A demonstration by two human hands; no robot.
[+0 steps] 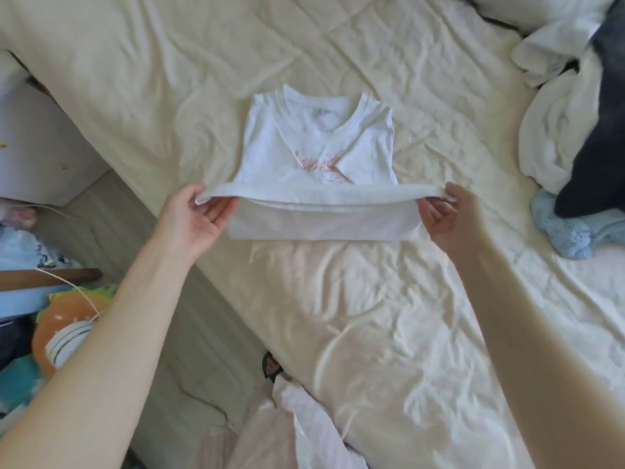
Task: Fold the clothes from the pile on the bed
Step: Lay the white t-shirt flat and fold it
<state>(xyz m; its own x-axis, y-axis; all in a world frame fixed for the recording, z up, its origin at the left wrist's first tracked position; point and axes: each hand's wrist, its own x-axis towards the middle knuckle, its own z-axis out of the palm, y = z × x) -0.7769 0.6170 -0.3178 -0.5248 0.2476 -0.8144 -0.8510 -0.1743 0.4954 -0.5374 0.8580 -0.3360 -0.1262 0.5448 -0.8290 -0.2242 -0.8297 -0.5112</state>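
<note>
White T-shirt [318,154] at frame centre on bed [372,316] | pink print partly hidden by lifted hem, unreadable to me | neckline toward top, hem band runs left-right | left hand [194,220], right hand [448,218] pinch hem ends | pile [575,130] cut off at right edge

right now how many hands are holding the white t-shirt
2: the left hand pinches the lifted fold of the white t-shirt at its left end, the right hand at its right end.
</note>
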